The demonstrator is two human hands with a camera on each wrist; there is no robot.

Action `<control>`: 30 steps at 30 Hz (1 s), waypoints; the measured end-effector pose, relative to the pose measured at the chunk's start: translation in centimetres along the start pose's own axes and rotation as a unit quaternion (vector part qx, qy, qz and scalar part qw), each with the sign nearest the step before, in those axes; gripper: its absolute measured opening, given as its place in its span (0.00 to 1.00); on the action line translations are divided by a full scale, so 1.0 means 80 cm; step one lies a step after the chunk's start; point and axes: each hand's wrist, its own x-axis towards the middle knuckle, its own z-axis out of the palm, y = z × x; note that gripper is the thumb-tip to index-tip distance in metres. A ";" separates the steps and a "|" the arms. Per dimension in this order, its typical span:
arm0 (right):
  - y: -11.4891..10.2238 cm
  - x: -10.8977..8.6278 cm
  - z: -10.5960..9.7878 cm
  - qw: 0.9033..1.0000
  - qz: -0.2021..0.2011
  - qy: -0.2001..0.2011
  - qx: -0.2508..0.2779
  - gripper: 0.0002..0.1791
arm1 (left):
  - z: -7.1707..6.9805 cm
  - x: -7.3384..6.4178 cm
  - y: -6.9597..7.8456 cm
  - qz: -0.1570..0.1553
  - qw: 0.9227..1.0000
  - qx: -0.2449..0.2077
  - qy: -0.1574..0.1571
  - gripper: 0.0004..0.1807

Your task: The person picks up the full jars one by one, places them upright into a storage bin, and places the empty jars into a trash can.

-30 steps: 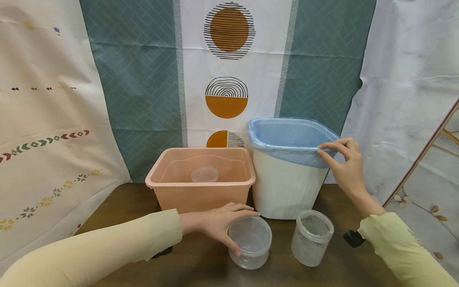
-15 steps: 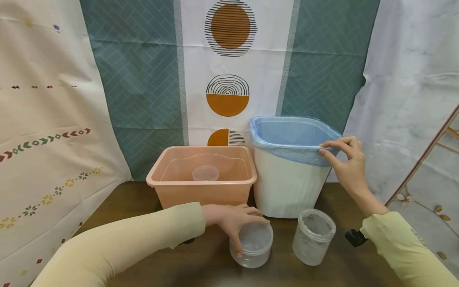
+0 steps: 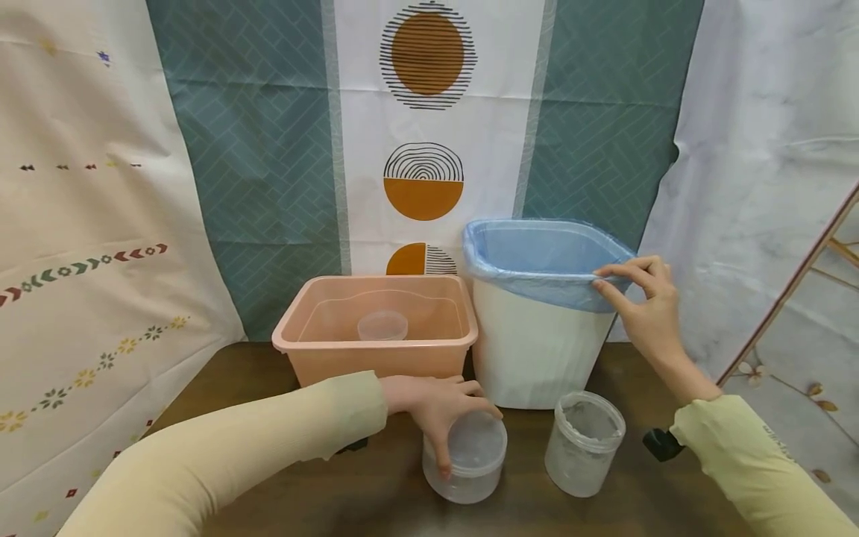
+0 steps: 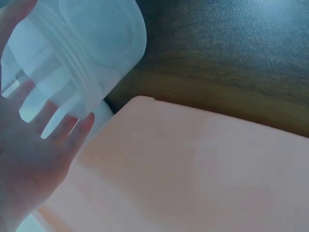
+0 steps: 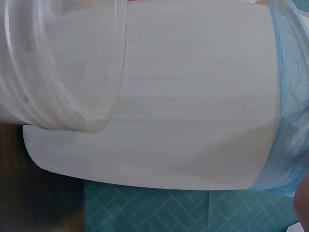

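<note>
My left hand (image 3: 446, 414) grips a short, round clear plastic container (image 3: 476, 459) from above, thumb on the near side and fingers around the far side. In the left wrist view this container (image 4: 104, 38) fills the upper left, beside the peach tub. My right hand (image 3: 647, 302) pinches the front right rim of a white trash bin (image 3: 537, 350), where a blue bin liner (image 3: 537, 291) is folded over the edge. A taller, open clear jar (image 3: 580, 459) with whitish, cloudy walls stands in front of the bin; this jar (image 5: 63, 72) looms close in the right wrist view.
Left of the bin is a peach plastic tub (image 3: 376, 362), with another clear round container (image 3: 382, 326) inside it. All stand on a dark wooden table (image 3: 517, 507). Patterned cloths (image 3: 268, 149) hang close behind.
My left hand has slid right, further over the container, which has shifted slightly left. The right hand keeps its pinch on the liner at the bin's rim.
</note>
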 end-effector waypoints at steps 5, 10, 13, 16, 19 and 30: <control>0.000 0.000 -0.001 1.000 0.000 0.003 0.001 0.09 | -0.017 -0.009 0.002 -0.003 0.999 -0.024 -0.024 0.57; -0.001 0.000 -0.001 1.000 0.005 0.000 -0.001 0.08 | -0.039 -0.019 0.009 -0.011 0.999 0.000 -0.052 0.57; -0.001 -0.001 -0.001 1.000 0.007 -0.002 -0.002 0.08 | -0.055 -0.027 0.014 -0.014 0.998 0.015 -0.059 0.57; 0.001 -0.002 -0.001 1.000 0.006 -0.003 -0.002 0.08 | -0.071 -0.034 0.019 -0.018 0.998 0.021 -0.060 0.58; 0.004 -0.002 -0.002 1.000 0.005 -0.001 -0.002 0.08 | -0.083 -0.041 0.023 -0.024 0.998 0.016 -0.062 0.58; 0.025 -0.002 0.001 1.000 0.009 0.000 -0.012 0.09 | -0.138 -0.066 0.035 -0.065 0.994 -0.013 -0.083 0.59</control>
